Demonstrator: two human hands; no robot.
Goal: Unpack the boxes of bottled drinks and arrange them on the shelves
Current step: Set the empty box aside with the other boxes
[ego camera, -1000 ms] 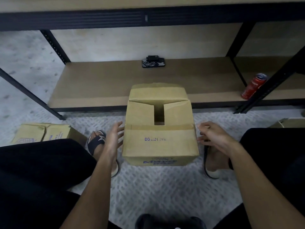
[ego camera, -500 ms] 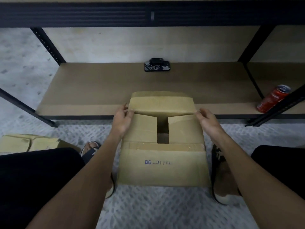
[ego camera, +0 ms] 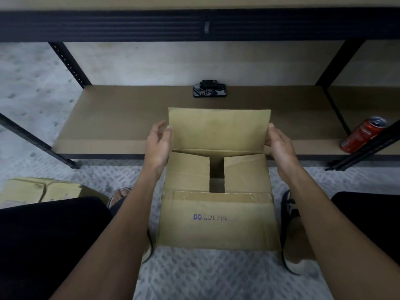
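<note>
Both forearms reach forward from the bottom of the frame. The left hand pinches the left edge and the right hand grips the right edge of the far flap of the brown cardboard box at centre frame. Half a second ago that flap lay low over the opening; now it stands upright between the hands. The box sits on the floor just below them, before the low wooden shelf.
</note>
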